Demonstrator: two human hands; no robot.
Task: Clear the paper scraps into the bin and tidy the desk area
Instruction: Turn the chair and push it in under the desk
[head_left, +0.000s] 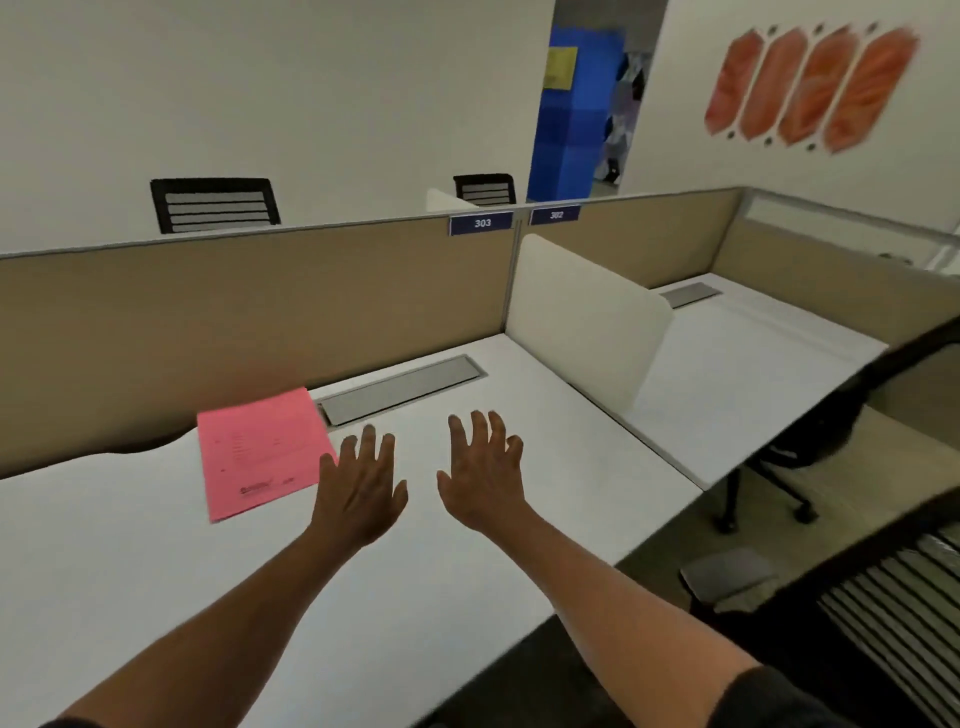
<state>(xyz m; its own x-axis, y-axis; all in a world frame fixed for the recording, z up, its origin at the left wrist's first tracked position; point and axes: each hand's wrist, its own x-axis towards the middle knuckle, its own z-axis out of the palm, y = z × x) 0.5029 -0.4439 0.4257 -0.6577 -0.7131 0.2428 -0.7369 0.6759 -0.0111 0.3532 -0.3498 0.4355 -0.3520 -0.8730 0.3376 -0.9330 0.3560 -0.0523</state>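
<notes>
A pink printed sheet (260, 452) lies flat on the white desk (156, 571), near the tan partition at the back left. My left hand (358, 488) hovers over the desk just right of the sheet, palm down, fingers spread, holding nothing; its thumb side overlaps the sheet's right edge in the view. My right hand (483, 467) is stretched out beside it, also open and empty. No paper scraps and no bin show in this view.
A grey cable tray lid (400, 387) is set into the desk behind my hands. A white divider panel (587, 317) separates the neighbouring desk (737, 364). Black office chairs (810, 436) stand at the right, another chair back (893, 592) close by.
</notes>
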